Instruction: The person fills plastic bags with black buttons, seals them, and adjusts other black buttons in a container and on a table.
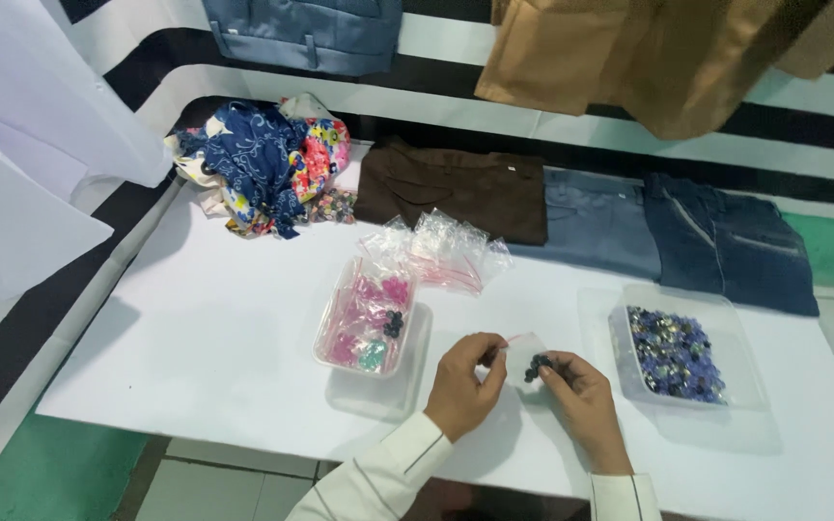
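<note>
White tabletop [205,347] fills my view, with striped black-and-white wall behind it. Nearest me, at six o'clock, I have both hands pinched on one small clear bag [525,352]: my left hand [462,386] is closed on its left edge near the pink seal strip, my right hand [583,391] is closed on its right side, and a cluster of dark buttons [536,366] sits inside the bag between them. I judge this bag filled but cannot tell whether its seal is pressed closed. At three o'clock the clear tub of loose buttons [676,354] looks well stocked, so plenty seems left to pack. At nine o'clock of my hands a second clear tub [369,323] holds several bagged lots, pink, dark and green, which I take as finished work. Farther out, near twelve o'clock, a fan of empty bags [441,249] waits. Beyond lie folded brown trousers [456,188], grey and blue jeans [726,241], and a heap of patterned cloth [263,159].
</note>
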